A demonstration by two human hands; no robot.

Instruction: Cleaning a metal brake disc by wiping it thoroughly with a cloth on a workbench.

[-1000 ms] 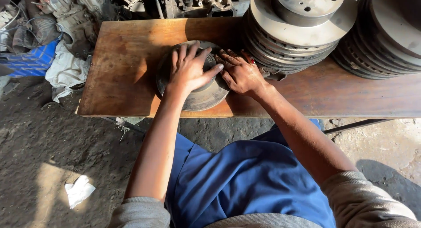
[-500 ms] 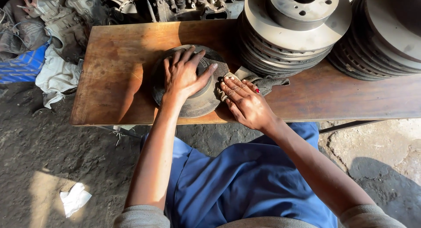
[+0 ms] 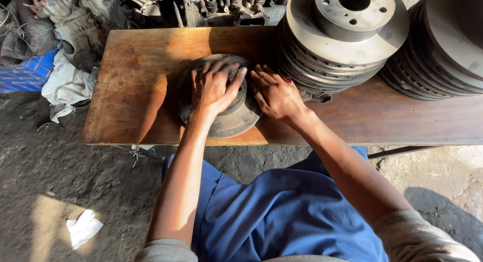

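i'm pressing my left hand (image 3: 214,88) flat, fingers spread, on the disc (image 3: 221,118) at the frame's upper centre, gripping nothing. my right hand (image 3: 275,95) is lying open on the rag (image 3: 316,97) beside it.

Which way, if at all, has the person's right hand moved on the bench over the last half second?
Yes. The right hand has slid away from the bench's near edge, toward the stack of discs.

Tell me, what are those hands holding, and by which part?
The left hand presses flat on the raised hub of a brake disc lying on the wooden bench. The right hand presses a dark rag beside it.
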